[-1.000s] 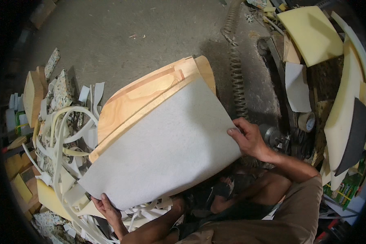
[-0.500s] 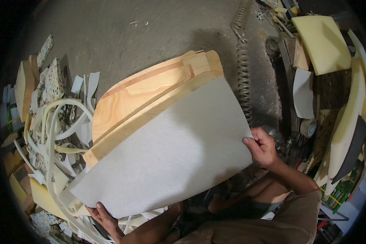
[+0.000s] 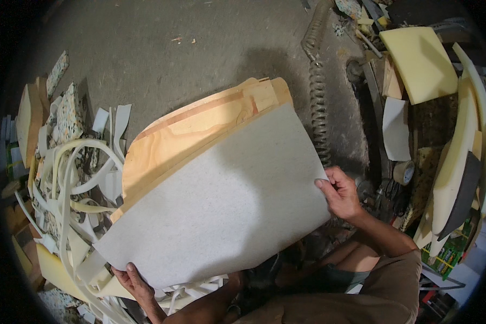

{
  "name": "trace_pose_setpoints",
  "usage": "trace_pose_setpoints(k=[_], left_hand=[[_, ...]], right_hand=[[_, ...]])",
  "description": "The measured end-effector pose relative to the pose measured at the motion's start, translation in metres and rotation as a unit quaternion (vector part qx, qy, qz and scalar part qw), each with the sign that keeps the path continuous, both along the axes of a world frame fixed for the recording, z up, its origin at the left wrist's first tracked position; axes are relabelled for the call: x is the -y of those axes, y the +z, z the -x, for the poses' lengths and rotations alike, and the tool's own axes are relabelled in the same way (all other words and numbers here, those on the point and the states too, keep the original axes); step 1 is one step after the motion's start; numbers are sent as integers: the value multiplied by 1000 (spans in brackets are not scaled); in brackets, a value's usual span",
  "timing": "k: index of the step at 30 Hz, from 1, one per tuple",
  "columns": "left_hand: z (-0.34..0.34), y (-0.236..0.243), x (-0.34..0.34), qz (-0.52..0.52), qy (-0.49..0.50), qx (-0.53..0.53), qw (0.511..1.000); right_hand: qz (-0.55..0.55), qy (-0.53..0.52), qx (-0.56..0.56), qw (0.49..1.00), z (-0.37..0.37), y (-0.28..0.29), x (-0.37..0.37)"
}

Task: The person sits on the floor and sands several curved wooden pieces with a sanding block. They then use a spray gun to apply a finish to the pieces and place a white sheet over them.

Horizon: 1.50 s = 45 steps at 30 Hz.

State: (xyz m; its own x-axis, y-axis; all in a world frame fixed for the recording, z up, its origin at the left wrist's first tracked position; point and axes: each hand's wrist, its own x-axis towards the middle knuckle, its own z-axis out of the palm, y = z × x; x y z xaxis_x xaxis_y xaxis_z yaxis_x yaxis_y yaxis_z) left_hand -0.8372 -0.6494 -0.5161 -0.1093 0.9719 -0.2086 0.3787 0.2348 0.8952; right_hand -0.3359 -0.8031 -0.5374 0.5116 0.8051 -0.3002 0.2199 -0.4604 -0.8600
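Note:
A pale grey, flexible foam-like sheet (image 3: 210, 200) spans the middle, tilted so that its right end lies farther from me. My right hand (image 3: 341, 194) pinches its right edge, thumb on top and fingers beneath. At the near left corner, my left hand (image 3: 136, 286) grips the sheet with the thumb over its face. Beneath and beyond the sheet is a curved plywood panel (image 3: 183, 121) with a rounded far edge. A narrow light-wood strip shows along the sheet's far edge. What supports the panel is hidden.
Foam offcuts and looping white strips (image 3: 65, 178) pile up at the left. A coiled hose (image 3: 318, 97) runs along the concrete floor (image 3: 140, 48). To the right are a yellow foam pad (image 3: 420, 65), a tape roll (image 3: 403, 172) and curved foam pieces (image 3: 459, 167).
The sheet has slid farther over the plywood panel, leaving a narrower strip of light wood showing. Both hands keep their hold on it. The whole view has shifted slightly.

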Motion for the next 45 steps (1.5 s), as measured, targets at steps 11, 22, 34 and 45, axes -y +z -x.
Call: trace_pose_setpoints(k=[11, 22, 34, 45], left_hand=[[1, -12, -7, 12, 8, -12, 1000], [0, -19, -12, 30, 12, -15, 999], [3, -18, -6, 13, -2, -40, 999], [11, -14, 4, -5, 40, -42, 998]], right_hand=[[19, 20, 24, 999, -5, -1, -15], [51, 27, 33, 998, -8, -10, -14], [38, 28, 64, 997, -5, -4, -11], [41, 36, 45, 998, -3, 10, -13]])
